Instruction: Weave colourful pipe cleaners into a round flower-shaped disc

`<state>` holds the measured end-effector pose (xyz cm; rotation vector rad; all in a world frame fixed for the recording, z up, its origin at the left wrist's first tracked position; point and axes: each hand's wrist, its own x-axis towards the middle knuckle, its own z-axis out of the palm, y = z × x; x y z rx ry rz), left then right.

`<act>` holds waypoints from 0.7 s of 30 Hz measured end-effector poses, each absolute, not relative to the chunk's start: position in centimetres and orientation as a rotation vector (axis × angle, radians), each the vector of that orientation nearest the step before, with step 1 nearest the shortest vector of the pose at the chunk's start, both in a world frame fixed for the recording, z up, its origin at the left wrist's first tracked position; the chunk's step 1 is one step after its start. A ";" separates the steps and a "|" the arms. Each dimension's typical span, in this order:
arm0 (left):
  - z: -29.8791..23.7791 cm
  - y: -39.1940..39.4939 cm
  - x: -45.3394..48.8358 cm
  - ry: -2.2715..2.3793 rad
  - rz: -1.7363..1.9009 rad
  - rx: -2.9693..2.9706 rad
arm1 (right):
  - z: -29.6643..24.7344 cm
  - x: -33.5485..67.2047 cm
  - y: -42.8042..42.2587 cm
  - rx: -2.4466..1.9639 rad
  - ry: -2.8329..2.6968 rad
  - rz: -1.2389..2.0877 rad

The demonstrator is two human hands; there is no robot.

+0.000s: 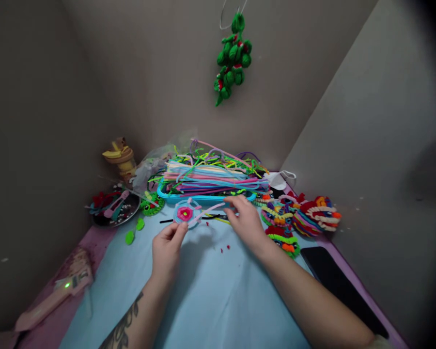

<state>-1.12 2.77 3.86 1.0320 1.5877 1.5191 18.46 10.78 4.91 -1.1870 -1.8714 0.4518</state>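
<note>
My left hand [169, 245] pinches the lower edge of a round pipe-cleaner flower [185, 214]. The flower has a yellow dot in the middle, a deep pink ring around it and a pale blue outer ring. From its right side a light pink pipe cleaner [212, 209] sticks out. My right hand [244, 219] has its index finger and thumb at the free end of that pipe cleaner. Below and behind the flower lie black and yellow tools [218, 216], partly hidden, whose kind I cannot make out. Small red bits [228, 247] are scattered on the light blue cloth [218, 300].
Behind stands a blue tray [203, 199] heaped with pipe cleaners [218, 177]. Left are a metal bowl [131, 213], green leaf-shaped pieces [130, 237] and a pink glue gun [54, 295]. Right lie colourful pipe-cleaner figures [314, 215] and a black phone [343, 286]. Green crocheted-looking ornaments [234, 58] hang above.
</note>
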 end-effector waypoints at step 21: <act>4.3 4.1 -2.1 1.496 1.535 0.837 | 11.4 14.0 -0.4 -0.431 -1.736 1.501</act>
